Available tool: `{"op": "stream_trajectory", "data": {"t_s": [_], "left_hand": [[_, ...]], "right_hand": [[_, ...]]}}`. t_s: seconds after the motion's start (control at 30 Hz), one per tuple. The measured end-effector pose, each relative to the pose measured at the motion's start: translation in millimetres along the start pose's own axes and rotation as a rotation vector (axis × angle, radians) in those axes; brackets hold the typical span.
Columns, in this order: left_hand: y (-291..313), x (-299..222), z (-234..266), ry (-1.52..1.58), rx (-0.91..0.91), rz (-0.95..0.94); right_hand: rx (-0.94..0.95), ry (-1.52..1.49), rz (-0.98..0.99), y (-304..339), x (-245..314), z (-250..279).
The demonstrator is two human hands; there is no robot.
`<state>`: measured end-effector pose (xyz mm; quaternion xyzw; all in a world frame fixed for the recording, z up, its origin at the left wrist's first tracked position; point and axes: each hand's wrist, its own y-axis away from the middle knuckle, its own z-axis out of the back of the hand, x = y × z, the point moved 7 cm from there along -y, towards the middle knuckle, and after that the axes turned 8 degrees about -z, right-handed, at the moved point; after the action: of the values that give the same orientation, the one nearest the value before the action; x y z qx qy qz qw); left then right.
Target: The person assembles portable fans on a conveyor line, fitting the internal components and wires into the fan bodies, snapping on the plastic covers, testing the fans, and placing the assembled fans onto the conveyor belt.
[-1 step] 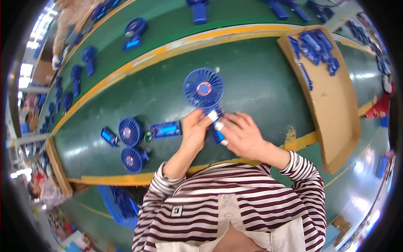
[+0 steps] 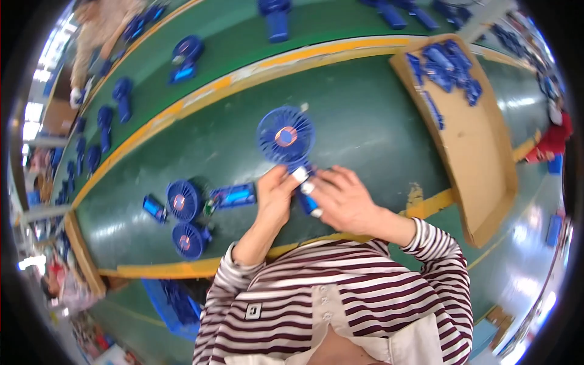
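Observation:
A blue handheld fan (image 2: 269,139) is in front of me, its round grille pointing away from my body. My left hand (image 2: 275,196) is closed on the fan's neck, thumb pressed against it. From the other side, my right hand (image 2: 345,201) has its fingers on the opened handle, where a blue battery (image 2: 308,202) shows. White coverings are on some fingertips. Small parts under the fingers are hidden. Left of my hands lie a handle piece with a battery (image 2: 236,196) and two more fans, an upper one (image 2: 183,201) and a lower one (image 2: 188,240).
A cardboard tray (image 2: 480,164) on the right holds several blue plastic pieces (image 2: 447,66). Past the yellow-edged ledge, a green belt (image 2: 231,45) carries more blue fans. Another battery piece (image 2: 154,208) lies far left. A blue bin (image 2: 173,304) stands below the table. A co-worker (image 2: 100,36) works at the upper left.
The view has shifted slightly, so the table things sit a little further left. Both hands stay on the same fan, with only slight finger movement.

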<state>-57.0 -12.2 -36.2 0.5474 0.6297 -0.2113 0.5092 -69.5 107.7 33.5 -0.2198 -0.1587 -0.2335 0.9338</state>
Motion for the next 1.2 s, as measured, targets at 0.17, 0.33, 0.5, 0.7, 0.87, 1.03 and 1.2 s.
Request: {"op": "stream_trajectory", "data": {"t_s": [0.17, 0.33, 0.5, 0.7, 0.87, 1.03, 1.2], "left_hand": [[3, 0, 9, -0.02, -0.051, 0.087], [7, 1, 4, 0.042, 0.002, 0.127], [4, 3, 0, 0.028, 0.015, 0.134], [7, 2, -1, -0.001, 0.015, 0.123], [11, 1, -1, 0.002, 0.007, 0.13], [7, 6, 3, 0.033, -0.003, 0.184], [6, -1, -1, 0.08, -0.014, 0.206]], "right_hand": [[-0.007, -0.136, -0.115, -12, -29, 39], [-0.314, 0.458, -0.602, -1, -154, 145], [0.225, 0.53, -0.975, 1, -253, 155], [0.408, 0.46, -0.92, -14, -275, 109], [0.263, 0.475, -0.926, 1, -285, 122], [-0.406, 0.479, -0.636, 2, -209, 182], [-0.387, -0.149, -0.405, -18, -99, 152]]}}
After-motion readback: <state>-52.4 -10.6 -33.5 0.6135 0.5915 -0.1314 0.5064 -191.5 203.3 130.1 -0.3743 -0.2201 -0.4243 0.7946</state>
